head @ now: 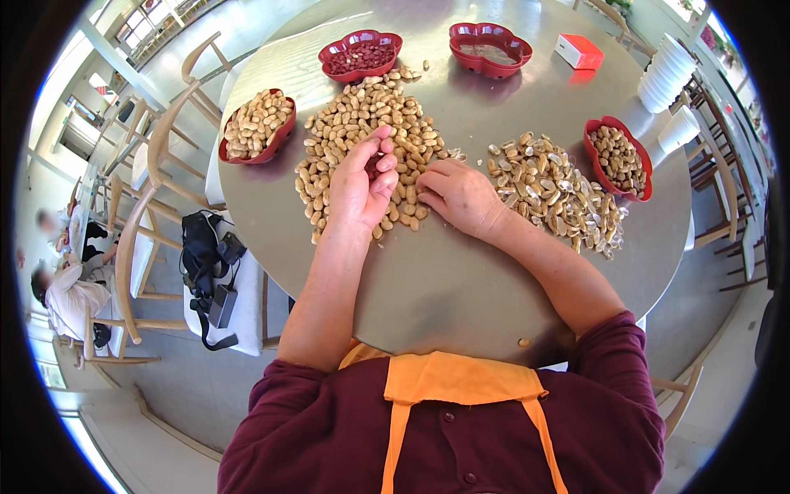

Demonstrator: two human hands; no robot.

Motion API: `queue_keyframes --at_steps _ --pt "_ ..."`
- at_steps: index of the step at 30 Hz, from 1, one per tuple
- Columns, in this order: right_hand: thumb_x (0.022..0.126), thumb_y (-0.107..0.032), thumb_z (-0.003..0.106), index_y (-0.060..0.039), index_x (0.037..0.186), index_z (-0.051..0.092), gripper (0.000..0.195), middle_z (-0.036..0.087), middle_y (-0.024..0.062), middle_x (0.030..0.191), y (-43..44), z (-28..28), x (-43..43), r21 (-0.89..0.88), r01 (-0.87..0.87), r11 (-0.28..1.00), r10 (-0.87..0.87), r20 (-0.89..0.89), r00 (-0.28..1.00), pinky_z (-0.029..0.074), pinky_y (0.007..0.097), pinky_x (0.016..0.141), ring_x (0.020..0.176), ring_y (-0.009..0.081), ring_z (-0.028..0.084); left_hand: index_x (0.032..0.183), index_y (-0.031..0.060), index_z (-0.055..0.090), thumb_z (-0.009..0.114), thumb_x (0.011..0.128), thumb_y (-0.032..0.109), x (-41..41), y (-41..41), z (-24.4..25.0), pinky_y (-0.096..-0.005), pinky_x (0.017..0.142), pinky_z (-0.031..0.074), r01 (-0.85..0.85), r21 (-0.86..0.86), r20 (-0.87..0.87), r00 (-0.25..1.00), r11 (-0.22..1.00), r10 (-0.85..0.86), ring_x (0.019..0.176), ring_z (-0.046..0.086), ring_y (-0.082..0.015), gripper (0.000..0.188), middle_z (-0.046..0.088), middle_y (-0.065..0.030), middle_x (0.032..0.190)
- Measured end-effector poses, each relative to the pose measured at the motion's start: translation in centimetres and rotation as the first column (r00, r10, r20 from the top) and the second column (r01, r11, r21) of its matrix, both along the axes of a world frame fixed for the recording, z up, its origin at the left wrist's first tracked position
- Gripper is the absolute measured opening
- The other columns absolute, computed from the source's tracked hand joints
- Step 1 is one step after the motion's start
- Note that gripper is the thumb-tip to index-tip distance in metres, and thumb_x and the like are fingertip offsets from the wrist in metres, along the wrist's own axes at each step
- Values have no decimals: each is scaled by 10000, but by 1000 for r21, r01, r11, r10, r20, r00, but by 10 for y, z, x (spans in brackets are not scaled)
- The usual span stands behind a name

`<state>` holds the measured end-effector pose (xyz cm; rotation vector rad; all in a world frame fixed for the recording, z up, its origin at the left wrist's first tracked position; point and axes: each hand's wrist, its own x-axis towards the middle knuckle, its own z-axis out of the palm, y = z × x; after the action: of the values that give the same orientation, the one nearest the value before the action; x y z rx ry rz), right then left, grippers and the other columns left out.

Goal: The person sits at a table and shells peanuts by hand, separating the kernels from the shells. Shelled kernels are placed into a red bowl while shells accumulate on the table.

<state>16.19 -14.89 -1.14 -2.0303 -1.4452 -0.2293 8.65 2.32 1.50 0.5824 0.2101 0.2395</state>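
Observation:
A large pile of unshelled peanuts (352, 129) lies on the round metal table (426, 290). Over its near part, my left hand (368, 179) is cupped palm up, with reddish peanut kernels (373, 167) partly visible behind the curled fingers. My right hand (460, 192) rests at the pile's right edge, fingers bent down; whether it pinches anything is hidden. Right of it spreads a heap of broken peanut shells (555, 191). Beyond the pile stands a red flower-shaped bowl (360, 75) of red kernels (361, 58).
Red bowls with peanuts stand at left (274, 150) and right (642, 154); another red bowl (490, 68) is at the back. A red and white box (579, 52) and stacked white cups (666, 74) stand at right. Chairs surround the table; one holds black gear (202, 247). People sit far left.

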Motion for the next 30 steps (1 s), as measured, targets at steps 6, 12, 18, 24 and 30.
queue_keyframes --at_steps 6,12,18,24,30 --pt "775 -150 673 -109 912 625 151 587 34 910 1 6 -5 35 -57 998 56 49 997 504 380 791 914 246 578 1120 -19 565 481 929 79 0 0 -1 -190 448 286 0 20 -6 1000 1000 0 644 449 -87 230 549 -24 840" --pt "766 -134 681 -104 903 618 153 596 35 904 2 6 -4 16 -63 998 62 75 995 493 377 811 931 234 571 1137 -12 562 487 933 84 0 -1 -1 -182 448 290 33 45 -34 999 998 -32 649 447 -81 238 539 -21 841" --pt "781 -82 677 -29 937 612 177 630 91 811 -1 20 3 240 54 969 21 -300 954 515 337 720 728 224 621 1113 1 584 590 932 205 -2 -10 11 -171 437 270 136 274 -192 978 952 -85 627 424 -65 272 521 1 836" --pt "834 -85 683 -26 1014 635 195 629 -2 846 -12 43 12 263 153 953 42 -612 790 491 227 709 750 54 558 1026 67 607 598 945 275 -4 -17 11 -167 438 242 335 349 -241 934 875 -262 602 389 -43 223 514 19 804" --pt "850 -83 685 -37 1007 637 171 643 -15 880 -8 38 8 401 163 902 254 -795 551 491 215 719 771 40 567 1018 90 589 573 958 288 -4 -19 10 -172 439 228 459 140 -125 887 877 -444 612 373 -39 207 470 29 799"
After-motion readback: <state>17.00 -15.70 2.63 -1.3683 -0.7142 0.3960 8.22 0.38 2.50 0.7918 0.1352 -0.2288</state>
